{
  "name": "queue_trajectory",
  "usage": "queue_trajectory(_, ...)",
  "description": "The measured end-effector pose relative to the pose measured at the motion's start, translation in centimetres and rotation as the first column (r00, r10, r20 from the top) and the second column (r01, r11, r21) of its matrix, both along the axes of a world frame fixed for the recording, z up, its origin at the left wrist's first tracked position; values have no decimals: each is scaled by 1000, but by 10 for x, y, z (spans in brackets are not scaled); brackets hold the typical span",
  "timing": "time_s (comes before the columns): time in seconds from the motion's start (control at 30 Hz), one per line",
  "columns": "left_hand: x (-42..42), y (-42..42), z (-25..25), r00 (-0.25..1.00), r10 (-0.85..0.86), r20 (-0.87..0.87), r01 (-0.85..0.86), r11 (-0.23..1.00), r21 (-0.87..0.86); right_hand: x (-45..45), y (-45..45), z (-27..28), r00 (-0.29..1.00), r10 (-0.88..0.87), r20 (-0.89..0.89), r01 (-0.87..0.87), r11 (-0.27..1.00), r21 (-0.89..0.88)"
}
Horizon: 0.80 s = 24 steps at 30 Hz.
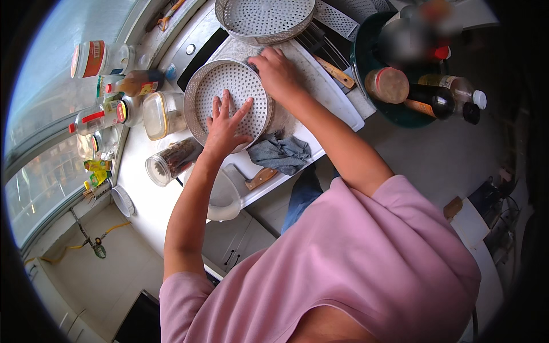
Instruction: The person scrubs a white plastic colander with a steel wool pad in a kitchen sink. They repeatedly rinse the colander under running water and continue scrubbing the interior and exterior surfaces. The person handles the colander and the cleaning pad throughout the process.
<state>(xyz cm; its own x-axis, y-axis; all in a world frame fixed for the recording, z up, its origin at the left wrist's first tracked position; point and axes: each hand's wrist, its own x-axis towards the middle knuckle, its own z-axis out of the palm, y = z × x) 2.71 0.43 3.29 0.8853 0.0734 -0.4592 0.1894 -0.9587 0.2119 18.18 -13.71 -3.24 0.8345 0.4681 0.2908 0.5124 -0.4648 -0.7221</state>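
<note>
My left hand [227, 124] rests with spread fingers inside a round perforated metal steamer tray [214, 83], touching its dotted base. At the tray's upper right rim, my right hand [276, 73] is curled over a small dark grey scrubbing pad [254, 62], mostly hidden by the fingers. The tray lies on a wet, speckled board with a white edge [343, 105]. A crumpled blue-grey cloth [281, 152] is just below the tray on the right. Another perforated steamer tray [266, 19] stands beyond my right hand.
A wooden-handled tool [261, 178] and a clear plastic container [225, 197] are near the front edge. Left stand a lidded tub [161, 115], a jar of dried goods [171, 160] and window-side bottles. A wooden handle [334, 70] and a green tub of bottles [360, 55] are right.
</note>
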Motion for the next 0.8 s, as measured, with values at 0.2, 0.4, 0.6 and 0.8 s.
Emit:
queue_trajectory(0.2, -4, -1, 1, 1000, 10, 10, -10, 1000, -4, -23, -28, 2, 999, 42, 15, -42, 998, -45)
queue_trajectory(0.4, 0, 0, 0, 1000, -2, -2, 2, 1000, 4, 10, -2, -11, 991, 113, 72, -118, 990, 78)
queue_trajectory(0.6, -2, -4, 2, 998, 26, -64, -24, 999, 39, -27, -38, 0, 993, 116, -10, -116, 993, -11)
queue_trajectory(0.8, 1, -4, 4, 999, 16, -35, -15, 1000, 17, 5, -6, -4, 994, 105, 18, -105, 994, 28)
